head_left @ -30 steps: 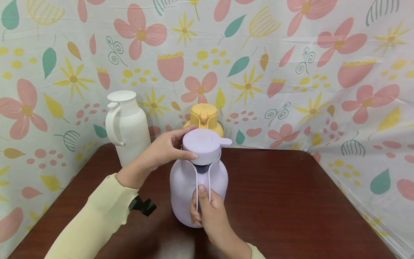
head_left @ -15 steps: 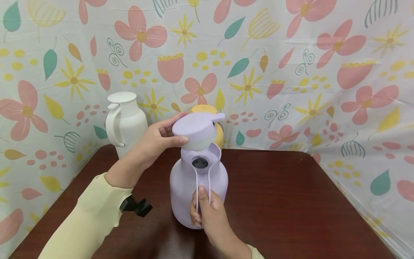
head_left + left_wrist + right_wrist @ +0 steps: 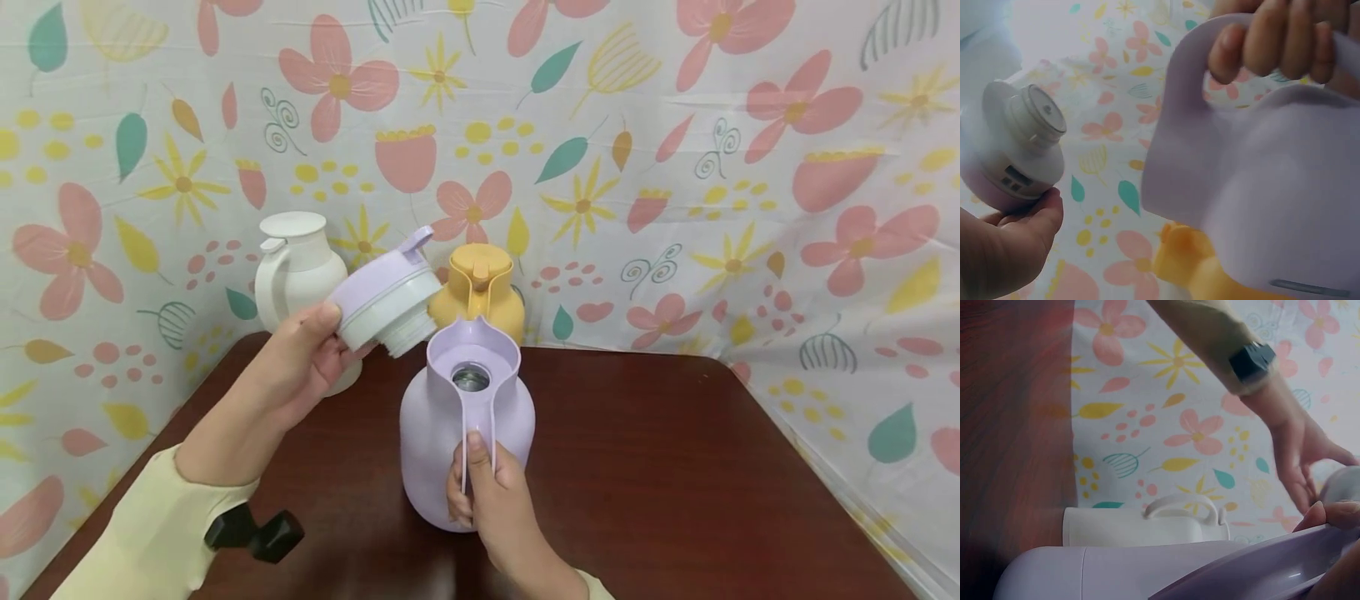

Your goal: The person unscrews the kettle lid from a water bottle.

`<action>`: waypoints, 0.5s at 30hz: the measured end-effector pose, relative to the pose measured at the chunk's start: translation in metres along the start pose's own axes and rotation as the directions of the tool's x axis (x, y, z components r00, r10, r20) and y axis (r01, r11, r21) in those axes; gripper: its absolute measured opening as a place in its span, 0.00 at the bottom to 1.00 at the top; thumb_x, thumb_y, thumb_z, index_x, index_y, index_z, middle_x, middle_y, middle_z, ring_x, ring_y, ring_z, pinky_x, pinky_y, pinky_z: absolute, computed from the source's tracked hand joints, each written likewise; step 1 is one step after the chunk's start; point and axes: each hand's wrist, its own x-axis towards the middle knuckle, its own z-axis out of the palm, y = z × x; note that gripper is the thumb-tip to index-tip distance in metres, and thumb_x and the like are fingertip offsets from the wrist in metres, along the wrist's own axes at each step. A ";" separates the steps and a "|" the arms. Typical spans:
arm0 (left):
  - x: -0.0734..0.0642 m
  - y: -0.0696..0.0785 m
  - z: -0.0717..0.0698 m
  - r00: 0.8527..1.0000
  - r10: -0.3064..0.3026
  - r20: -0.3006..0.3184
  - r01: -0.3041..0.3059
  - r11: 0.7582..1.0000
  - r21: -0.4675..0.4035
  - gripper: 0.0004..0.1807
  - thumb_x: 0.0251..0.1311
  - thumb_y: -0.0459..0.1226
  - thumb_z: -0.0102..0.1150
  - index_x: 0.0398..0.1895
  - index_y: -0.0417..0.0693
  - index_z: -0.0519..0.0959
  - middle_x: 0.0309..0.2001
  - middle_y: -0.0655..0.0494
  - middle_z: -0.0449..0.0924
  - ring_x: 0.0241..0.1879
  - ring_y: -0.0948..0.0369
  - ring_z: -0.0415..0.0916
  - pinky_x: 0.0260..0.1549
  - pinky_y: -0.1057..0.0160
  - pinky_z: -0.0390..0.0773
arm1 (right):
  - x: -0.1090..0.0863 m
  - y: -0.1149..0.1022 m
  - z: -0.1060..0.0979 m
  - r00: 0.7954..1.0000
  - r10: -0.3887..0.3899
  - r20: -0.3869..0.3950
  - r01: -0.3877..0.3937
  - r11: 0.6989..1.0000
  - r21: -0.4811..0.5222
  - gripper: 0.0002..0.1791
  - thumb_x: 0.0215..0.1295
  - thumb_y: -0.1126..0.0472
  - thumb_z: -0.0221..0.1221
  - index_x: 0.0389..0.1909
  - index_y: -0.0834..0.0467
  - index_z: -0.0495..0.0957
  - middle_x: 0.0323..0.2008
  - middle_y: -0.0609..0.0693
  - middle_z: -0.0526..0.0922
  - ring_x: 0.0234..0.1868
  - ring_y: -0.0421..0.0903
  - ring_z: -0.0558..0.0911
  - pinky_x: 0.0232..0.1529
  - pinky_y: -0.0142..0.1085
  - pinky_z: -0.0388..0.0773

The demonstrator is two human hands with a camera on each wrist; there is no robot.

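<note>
In the head view a lilac vacuum jug (image 3: 431, 442) stands upright on the table, its round mouth uncovered. My right hand (image 3: 491, 500) grips the jug's handle, thumb on top. Up and to the left of the mouth, my left hand (image 3: 303, 367) holds the jug's lid (image 3: 386, 292) tilted, its pale threaded plug pointing down to the right. The left wrist view shows that lid (image 3: 1013, 147) from its plug side, apart from the jug (image 3: 1272, 194). In the right wrist view the left hand (image 3: 1297, 453) reaches in, the lid partly cut off at the edge.
Behind the lilac jug stands a yellow jug (image 3: 480, 292). A white jug (image 3: 300, 275) is at the back left, partly covered by the left hand and lid. The dark wooden table (image 3: 660, 467) ends at a flower-patterned curtain (image 3: 600, 167).
My left hand has lifted the lid off the jug and moved it left, tipping it so its underside shows. The right hand keeps its grip on the handle.
</note>
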 end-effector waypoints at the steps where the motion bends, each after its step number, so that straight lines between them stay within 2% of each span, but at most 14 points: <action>1: -0.004 -0.003 -0.004 1.000 0.002 -0.001 -0.002 1.000 -0.018 0.26 0.63 0.56 0.67 0.57 0.51 0.80 0.52 0.63 0.85 0.52 0.68 0.80 0.55 0.69 0.81 | 0.000 0.000 0.000 1.000 0.000 -0.003 0.000 1.000 0.003 0.31 0.85 0.53 0.37 0.27 0.75 0.57 0.12 0.67 0.54 0.12 0.32 0.64 0.17 0.31 0.68; 5: -0.019 -0.015 -0.021 0.999 0.009 0.032 -0.007 0.997 -0.081 0.21 0.70 0.55 0.58 0.59 0.57 0.78 0.53 0.65 0.83 0.51 0.69 0.79 0.53 0.68 0.81 | 0.000 0.000 0.000 1.000 -0.007 0.004 0.007 1.000 0.006 0.31 0.85 0.53 0.37 0.26 0.76 0.57 0.12 0.67 0.54 0.12 0.32 0.65 0.17 0.31 0.68; 8: -0.030 -0.021 -0.035 0.999 -0.011 0.039 0.015 0.995 -0.101 0.21 0.75 0.55 0.50 0.62 0.58 0.76 0.54 0.66 0.83 0.52 0.68 0.79 0.54 0.68 0.81 | 0.001 0.000 0.000 1.000 -0.010 0.013 0.009 1.000 0.006 0.31 0.85 0.53 0.37 0.26 0.75 0.57 0.12 0.67 0.54 0.13 0.31 0.65 0.18 0.30 0.69; 12: -0.040 -0.029 -0.050 0.995 -0.096 -0.014 0.094 0.993 -0.073 0.23 0.77 0.58 0.40 0.62 0.59 0.75 0.53 0.66 0.83 0.51 0.68 0.80 0.55 0.67 0.81 | 0.001 0.000 0.000 1.000 -0.016 0.015 0.016 1.000 0.003 0.31 0.85 0.53 0.37 0.26 0.75 0.57 0.12 0.67 0.54 0.13 0.31 0.65 0.18 0.31 0.70; 15: -0.046 -0.037 -0.060 0.984 -0.175 -0.041 0.173 0.984 -0.047 0.24 0.77 0.59 0.36 0.60 0.62 0.77 0.50 0.67 0.83 0.49 0.69 0.81 0.54 0.68 0.82 | 0.001 0.000 0.000 1.000 -0.020 0.015 0.020 1.000 -0.002 0.31 0.86 0.53 0.36 0.25 0.75 0.57 0.12 0.67 0.54 0.13 0.32 0.65 0.19 0.31 0.71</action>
